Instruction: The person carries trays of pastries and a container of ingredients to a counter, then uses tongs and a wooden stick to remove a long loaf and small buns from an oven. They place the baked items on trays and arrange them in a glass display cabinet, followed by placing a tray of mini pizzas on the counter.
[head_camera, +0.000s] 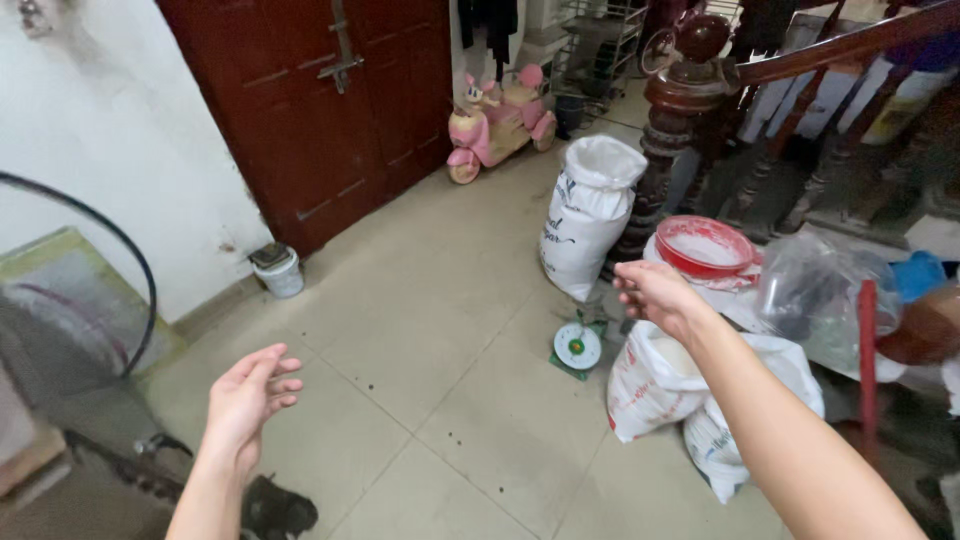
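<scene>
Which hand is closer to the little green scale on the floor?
Probably the right hand. It hangs open just above and beside the green scale, near the white sacks. The left hand is open too, but far across the tiled floor.

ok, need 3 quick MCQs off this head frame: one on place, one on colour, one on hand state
1. Where is the small kitchen scale?
A. on the floor beside the tall white sack
B. on the red door
C. in the left hand

2. What colour is the basin near the stair post?
A. blue
B. red
C. green

3. How are the two hands?
A. both gripping a sack
B. left holds the scale
C. both open and empty

Answers:
1 A, the scale sits on the tiles just below the tall white sack.
2 B, its rim is plainly red.
3 C, the left hand and the right hand hang in the air with loose fingers, touching nothing.
</scene>
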